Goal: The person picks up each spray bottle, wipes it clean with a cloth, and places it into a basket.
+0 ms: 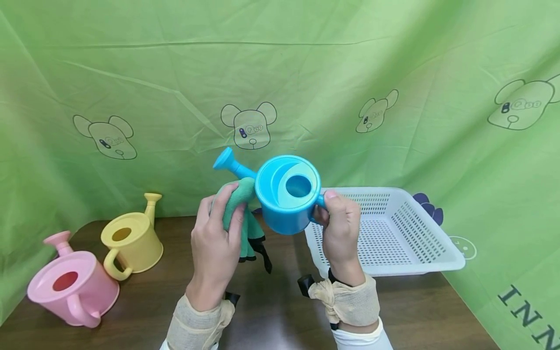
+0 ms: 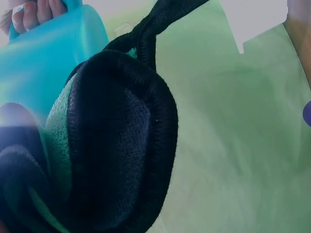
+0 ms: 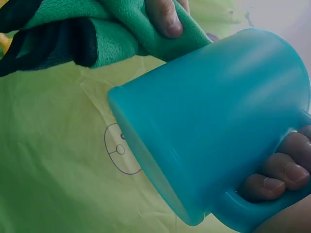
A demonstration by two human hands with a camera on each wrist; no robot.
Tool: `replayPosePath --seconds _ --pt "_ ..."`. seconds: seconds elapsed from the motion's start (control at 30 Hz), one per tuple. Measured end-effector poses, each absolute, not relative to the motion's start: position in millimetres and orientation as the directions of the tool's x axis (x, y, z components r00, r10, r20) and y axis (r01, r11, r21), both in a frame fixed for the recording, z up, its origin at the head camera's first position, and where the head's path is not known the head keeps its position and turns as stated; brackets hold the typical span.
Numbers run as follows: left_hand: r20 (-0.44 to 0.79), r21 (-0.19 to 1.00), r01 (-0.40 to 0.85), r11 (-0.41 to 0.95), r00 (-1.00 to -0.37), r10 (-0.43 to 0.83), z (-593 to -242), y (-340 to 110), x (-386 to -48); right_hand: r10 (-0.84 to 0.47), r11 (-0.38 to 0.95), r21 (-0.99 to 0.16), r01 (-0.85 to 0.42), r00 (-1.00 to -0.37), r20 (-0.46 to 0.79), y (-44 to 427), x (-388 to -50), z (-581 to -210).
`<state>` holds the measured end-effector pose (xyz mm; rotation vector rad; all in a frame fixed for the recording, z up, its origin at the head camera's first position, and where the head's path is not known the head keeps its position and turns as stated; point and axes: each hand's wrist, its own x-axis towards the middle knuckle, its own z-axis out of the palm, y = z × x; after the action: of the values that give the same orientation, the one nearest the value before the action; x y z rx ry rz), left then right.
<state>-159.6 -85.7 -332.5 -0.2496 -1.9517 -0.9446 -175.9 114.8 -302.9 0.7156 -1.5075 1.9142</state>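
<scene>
In the head view a blue watering can (image 1: 286, 216) is held up above the table, its spout pointing left. My right hand (image 1: 342, 228) grips its handle; the curled fingers (image 3: 286, 170) show in the right wrist view against the can (image 3: 209, 121). My left hand (image 1: 216, 243) pinches a green cloth (image 1: 239, 197) with dark edging against the can's left side, near the spout's base. The cloth's loose end hangs below that hand. In the left wrist view the cloth's dark edge (image 2: 121, 141) covers much of the can (image 2: 53, 53), and my left fingers are mostly hidden.
A pink watering can (image 1: 74, 287) and a yellow one (image 1: 140, 243) stand at the left of the brown table (image 1: 280, 311). A white perforated basket (image 1: 385, 238) sits at the right, behind my right hand. A green printed curtain (image 1: 306, 73) hangs behind everything.
</scene>
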Motion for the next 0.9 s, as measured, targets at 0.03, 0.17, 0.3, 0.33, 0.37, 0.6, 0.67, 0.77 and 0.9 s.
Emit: replayPosePath --seconds 0.03,0.17,0.3,0.33,0.37,0.6,0.67,0.77,0.9 --pt "0.808 0.520 0.510 0.685 -0.553 -0.202 -332.1 -86.5 -159.7 0.116 -0.167 -0.659 -0.733 -0.679 0.725 114.9 -175.4 -302.8" --pt "0.798 0.545 0.491 0.680 -0.553 -0.241 -330.1 -90.1 -159.6 0.094 -0.108 -0.666 -0.738 -0.674 0.732 116.5 -174.5 -302.9" --pt "0.794 0.562 0.477 0.675 -0.540 -0.279 -328.3 -93.4 -159.1 0.088 -0.055 -0.662 -0.747 -0.664 0.742 118.8 -175.7 -303.9" --pt "0.795 0.564 0.477 0.674 -0.534 -0.287 -328.1 -94.0 -159.1 0.094 -0.046 -0.661 -0.749 -0.662 0.744 119.6 -176.2 -304.3" --pt "0.796 0.565 0.476 0.673 -0.529 -0.294 -328.0 -94.5 -159.3 0.103 -0.038 -0.660 -0.750 -0.660 0.744 120.4 -176.7 -304.4" --pt "0.803 0.568 0.482 0.667 -0.501 -0.322 -328.7 -96.2 -161.2 0.155 -0.046 -0.646 -0.762 -0.644 0.749 127.8 -178.8 -303.3" --pt "0.802 0.571 0.478 0.667 -0.499 -0.329 -328.4 -97.3 -161.3 0.164 -0.053 -0.641 -0.766 -0.640 0.751 130.0 -179.3 -302.8" --pt "0.802 0.576 0.482 0.660 -0.492 -0.339 -328.6 -98.5 -161.8 0.183 -0.054 -0.640 -0.766 -0.638 0.748 133.9 -180.4 -302.3" --pt "0.798 0.578 0.479 0.660 -0.501 -0.335 -328.5 -100.0 -162.0 0.193 -0.042 -0.643 -0.765 -0.637 0.746 141.2 -181.1 -302.2"
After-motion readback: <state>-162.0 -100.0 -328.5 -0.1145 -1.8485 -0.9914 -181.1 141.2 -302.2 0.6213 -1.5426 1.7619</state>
